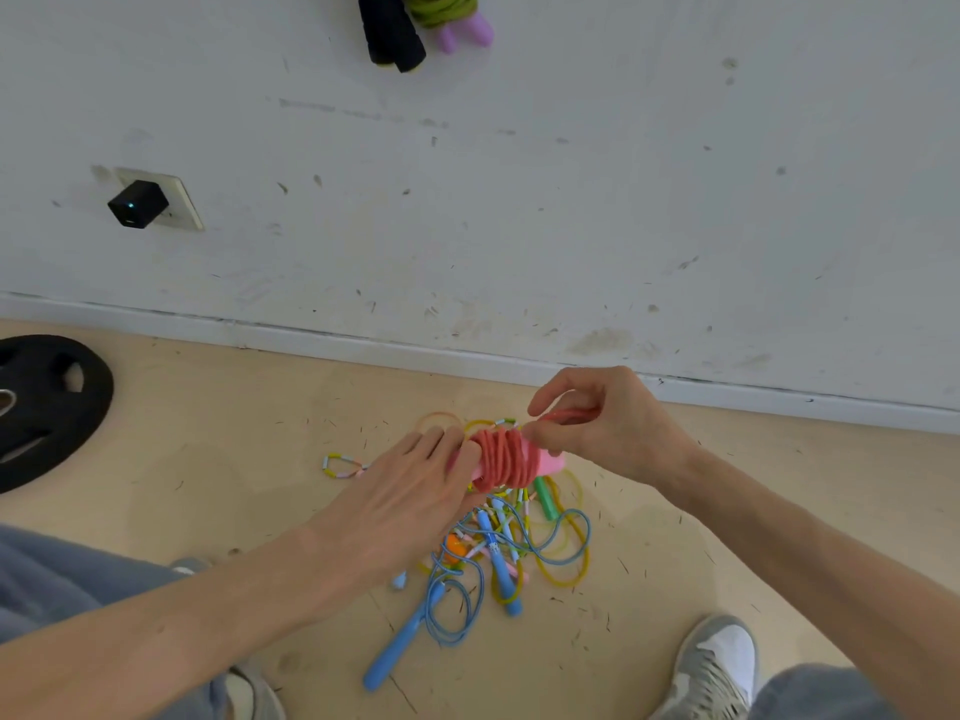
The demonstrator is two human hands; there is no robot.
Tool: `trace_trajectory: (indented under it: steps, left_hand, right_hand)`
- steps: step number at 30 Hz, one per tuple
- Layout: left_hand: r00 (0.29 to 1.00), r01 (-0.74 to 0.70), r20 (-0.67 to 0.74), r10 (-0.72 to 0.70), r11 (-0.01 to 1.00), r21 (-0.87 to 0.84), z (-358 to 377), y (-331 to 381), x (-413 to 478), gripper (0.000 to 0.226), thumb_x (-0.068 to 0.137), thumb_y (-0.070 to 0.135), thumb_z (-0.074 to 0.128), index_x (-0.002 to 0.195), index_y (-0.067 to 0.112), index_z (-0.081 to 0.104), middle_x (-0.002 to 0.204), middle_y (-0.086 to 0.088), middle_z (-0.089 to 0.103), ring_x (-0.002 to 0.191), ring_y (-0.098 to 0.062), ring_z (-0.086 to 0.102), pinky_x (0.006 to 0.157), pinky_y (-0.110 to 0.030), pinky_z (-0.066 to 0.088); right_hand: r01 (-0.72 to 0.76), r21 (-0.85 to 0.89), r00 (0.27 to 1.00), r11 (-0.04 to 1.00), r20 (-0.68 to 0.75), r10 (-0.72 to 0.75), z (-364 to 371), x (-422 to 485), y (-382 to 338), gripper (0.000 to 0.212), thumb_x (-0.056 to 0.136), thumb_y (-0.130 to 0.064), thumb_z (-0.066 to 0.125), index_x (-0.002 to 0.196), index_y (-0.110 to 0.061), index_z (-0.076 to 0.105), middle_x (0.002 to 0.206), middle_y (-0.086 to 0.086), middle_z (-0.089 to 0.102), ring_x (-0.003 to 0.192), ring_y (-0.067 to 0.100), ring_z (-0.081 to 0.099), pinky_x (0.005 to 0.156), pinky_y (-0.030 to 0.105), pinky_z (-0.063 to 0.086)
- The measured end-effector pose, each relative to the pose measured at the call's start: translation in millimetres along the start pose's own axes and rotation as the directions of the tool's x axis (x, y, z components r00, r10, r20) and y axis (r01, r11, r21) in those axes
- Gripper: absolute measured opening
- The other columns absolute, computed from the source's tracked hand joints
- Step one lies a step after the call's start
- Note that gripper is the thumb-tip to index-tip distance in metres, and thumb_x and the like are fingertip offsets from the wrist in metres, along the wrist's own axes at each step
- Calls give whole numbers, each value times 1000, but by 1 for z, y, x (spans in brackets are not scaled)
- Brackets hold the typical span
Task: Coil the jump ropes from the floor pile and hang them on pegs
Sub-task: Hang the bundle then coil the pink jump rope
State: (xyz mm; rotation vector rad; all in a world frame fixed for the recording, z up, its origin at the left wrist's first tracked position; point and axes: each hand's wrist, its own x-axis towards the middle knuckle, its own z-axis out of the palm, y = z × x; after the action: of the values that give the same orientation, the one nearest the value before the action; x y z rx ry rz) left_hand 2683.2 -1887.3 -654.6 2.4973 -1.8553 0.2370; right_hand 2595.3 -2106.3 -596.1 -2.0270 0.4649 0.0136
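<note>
Pink jump rope [501, 459] held in the air between both hands, just above the floor pile [498, 543], not far from the foot of the wall. Pink cord wound in many tight turns round the pink handles, one handle end showing at the right of the winding.

Left hand [410, 491] closed round the left end of the bundle, fingers laid over the top, thumb hidden beneath. Right hand [597, 428] at the upper right of the bundle, thumb and forefinger pinching a short loop of the same pink cord, the other fingers loosely curled above it.

Below, on the light wooden floor [234, 459], the pile in a tangle:
- a blue rope with one long blue handle [395, 646] pointing toward the viewer
- a green handle [545, 498] just under the bundle
- yellow cord [571, 569] in loops at the right
- a beaded rope [343, 467] reaching out to the left

Further out, a grey shoe [717, 667] at the lower right. Black weight plate [47, 407] flat on the floor at the far left.

On the scuffed white wall [623, 200], a socket with a black plug block [137, 204]. At the top edge, hanging against the wall and cut by the frame, black handles [389, 33] beside a green coiled rope [441, 7] with purple handles [467, 33].
</note>
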Motion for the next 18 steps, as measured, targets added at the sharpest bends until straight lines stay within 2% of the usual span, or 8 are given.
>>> trace_trajectory:
  steps: [3, 6, 8, 10, 12, 14, 16, 18]
  left_hand:
    - [997, 72, 54, -62, 975, -212, -3, -4, 2, 51, 105, 52, 26, 112, 12, 56, 102, -4, 58, 86, -23, 51, 83, -37, 47]
    - [987, 159, 98, -127, 858, -489, 0, -11, 4, 32, 105, 49, 32, 106, 19, 44, 107, 3, 57, 93, -13, 45, 86, -33, 44]
    - [960, 276, 162, -227, 683, -677, 2, -13, 6, 25, 102, 48, 50, 102, 25, 41, 104, 10, 59, 94, -5, 53, 80, -30, 44]
    - [898, 390, 210, -387, 478, -787, 3, -15, 10, 29, 93, 40, 72, 101, 31, 46, 90, 12, 63, 81, 2, 58, 70, -28, 45]
    - [831, 447, 258, -493, 315, -837, 1, -20, 16, 44, 82, 30, 86, 109, 29, 50, 91, 9, 64, 81, -7, 64, 77, -39, 54]
    - [830, 437, 261, -493, 286, -852, -4, -26, 20, 71, 76, 24, 91, 132, 28, 49, 95, 5, 61, 89, -20, 67, 87, -44, 54]
    - [849, 443, 274, -452, 325, -836, -9, -29, 22, 92, 73, 22, 93, 150, 31, 44, 98, 5, 61, 96, -19, 66, 96, -37, 51]
    - [866, 439, 269, -422, 381, -814, -11, -30, 22, 82, 72, 20, 94, 144, 28, 55, 109, 4, 66, 106, -17, 64, 102, -38, 49]
  right_hand:
    - [-47, 35, 999, 998, 10, 46, 0, 1, 0, 10, 79, -21, 87, 80, -21, 77, 65, 5, 74, 60, 9, 66, 59, 14, 51]
    - [-36, 38, 999, 999, 38, 35, 2, 2, 0, 9, 81, -23, 86, 78, -21, 78, 64, 4, 73, 60, 9, 65, 59, 13, 48]
    - [-10, 70, 999, 997, 32, 8, 3, 2, -2, 10, 80, -24, 88, 78, -20, 79, 65, 6, 74, 61, 8, 66, 60, 13, 48]
    - [-2, 138, 1000, 990, 21, -1, 2, 1, -3, 10, 80, -22, 90, 80, -19, 80, 67, 7, 74, 62, 9, 68, 61, 13, 50]
    - [0, 212, 1000, 977, 14, -3, 2, 1, -4, 11, 79, -21, 91, 81, -17, 81, 70, 7, 76, 63, 12, 70, 61, 13, 50]
    - [3, 275, 1000, 962, 17, -8, 3, 1, -5, 14, 77, -20, 92, 83, -13, 81, 78, 9, 78, 67, 14, 71, 64, 15, 52]
    - [-1, 322, 1000, 947, 22, -7, 5, 0, -5, 16, 77, -19, 92, 85, -11, 81, 90, 9, 80, 73, 15, 71, 66, 15, 52]
    - [-14, 367, 1000, 930, 16, 8, 8, -2, -6, 14, 77, -16, 90, 87, -11, 81, 95, 6, 81, 75, 11, 73, 66, 13, 51]
